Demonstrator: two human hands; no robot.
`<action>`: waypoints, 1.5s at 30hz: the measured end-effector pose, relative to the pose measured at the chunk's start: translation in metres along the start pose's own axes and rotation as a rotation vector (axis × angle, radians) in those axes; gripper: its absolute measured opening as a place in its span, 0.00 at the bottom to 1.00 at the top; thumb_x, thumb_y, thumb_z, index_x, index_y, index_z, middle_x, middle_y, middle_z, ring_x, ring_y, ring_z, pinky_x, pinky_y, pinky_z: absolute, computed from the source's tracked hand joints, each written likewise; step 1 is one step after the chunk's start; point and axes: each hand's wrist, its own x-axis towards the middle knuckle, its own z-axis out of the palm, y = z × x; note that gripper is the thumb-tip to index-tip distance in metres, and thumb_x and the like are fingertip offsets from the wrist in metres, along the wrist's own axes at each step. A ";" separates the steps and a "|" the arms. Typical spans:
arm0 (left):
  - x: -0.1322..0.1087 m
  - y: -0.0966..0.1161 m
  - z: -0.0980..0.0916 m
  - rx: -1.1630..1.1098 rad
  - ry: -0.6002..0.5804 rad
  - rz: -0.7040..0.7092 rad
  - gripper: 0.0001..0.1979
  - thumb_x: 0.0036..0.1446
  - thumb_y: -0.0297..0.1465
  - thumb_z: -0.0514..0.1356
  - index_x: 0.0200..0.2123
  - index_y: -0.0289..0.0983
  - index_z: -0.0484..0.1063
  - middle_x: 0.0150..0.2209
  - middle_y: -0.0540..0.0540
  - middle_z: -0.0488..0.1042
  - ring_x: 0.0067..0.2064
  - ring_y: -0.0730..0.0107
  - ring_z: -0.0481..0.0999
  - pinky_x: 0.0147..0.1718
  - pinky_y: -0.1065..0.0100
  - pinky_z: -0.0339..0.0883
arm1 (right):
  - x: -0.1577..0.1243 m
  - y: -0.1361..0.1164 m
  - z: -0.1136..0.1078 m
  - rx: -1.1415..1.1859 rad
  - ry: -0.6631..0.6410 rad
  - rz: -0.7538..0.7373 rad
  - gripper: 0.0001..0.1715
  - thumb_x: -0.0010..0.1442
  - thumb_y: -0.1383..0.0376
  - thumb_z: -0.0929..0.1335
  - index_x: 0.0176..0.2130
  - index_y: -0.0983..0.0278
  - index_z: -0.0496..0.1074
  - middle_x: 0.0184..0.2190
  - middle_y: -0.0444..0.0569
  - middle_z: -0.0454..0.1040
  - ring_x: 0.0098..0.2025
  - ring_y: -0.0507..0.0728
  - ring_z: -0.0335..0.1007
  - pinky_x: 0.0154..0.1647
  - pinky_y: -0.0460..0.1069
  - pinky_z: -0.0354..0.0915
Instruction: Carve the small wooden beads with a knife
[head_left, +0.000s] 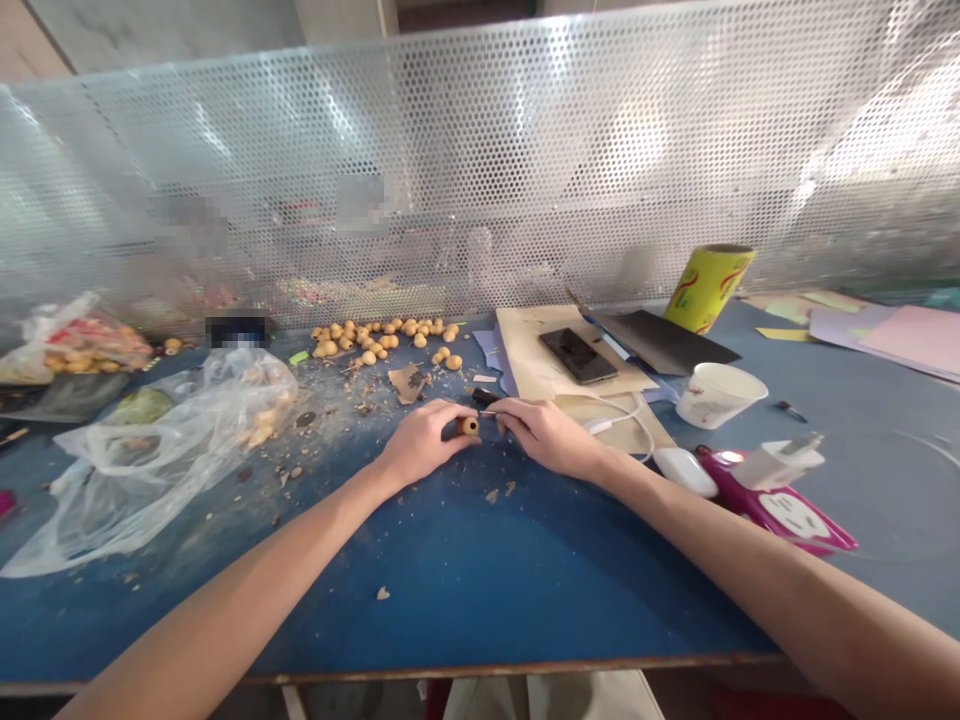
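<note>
Left hand (420,445) pinching wooden bead (467,426); right hand (547,437) pinching black-handled tool (485,397) beside it; pink packet (780,510) print unreadable.

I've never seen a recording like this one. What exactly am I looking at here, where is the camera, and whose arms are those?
There is no robot here. This single view comes from a camera worn on a person's head, looking forward and down, so the two bare arms are that person's own. The left hand pinches a small round tan bead, and the right hand holds a dark-handled blade close to it. On the blue worktable lie shavings, a cluster of similar beads, a clear plastic bag, a smartphone and a white paper cup. A perforated metal screen stands behind them.
</note>
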 end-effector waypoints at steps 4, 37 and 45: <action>0.000 0.001 -0.001 -0.017 -0.006 -0.058 0.16 0.53 0.45 0.66 0.34 0.37 0.72 0.32 0.49 0.74 0.33 0.68 0.73 0.34 0.66 0.68 | -0.003 -0.003 -0.001 0.037 -0.043 0.004 0.18 0.67 0.67 0.59 0.54 0.62 0.68 0.35 0.46 0.79 0.35 0.53 0.74 0.40 0.47 0.66; 0.002 0.013 0.005 0.032 -0.021 -0.023 0.07 0.56 0.32 0.64 0.31 0.37 0.68 0.32 0.51 0.72 0.31 0.72 0.71 0.30 0.71 0.61 | -0.005 -0.013 -0.002 -0.015 -0.128 -0.001 0.07 0.63 0.68 0.63 0.38 0.64 0.71 0.26 0.45 0.75 0.23 0.49 0.66 0.28 0.44 0.57; 0.003 0.014 0.004 0.036 -0.023 -0.026 0.07 0.56 0.33 0.63 0.31 0.38 0.68 0.31 0.51 0.71 0.30 0.72 0.70 0.28 0.71 0.59 | -0.006 -0.010 -0.002 -0.081 -0.149 -0.020 0.08 0.65 0.66 0.62 0.41 0.63 0.71 0.26 0.45 0.75 0.25 0.50 0.67 0.28 0.45 0.56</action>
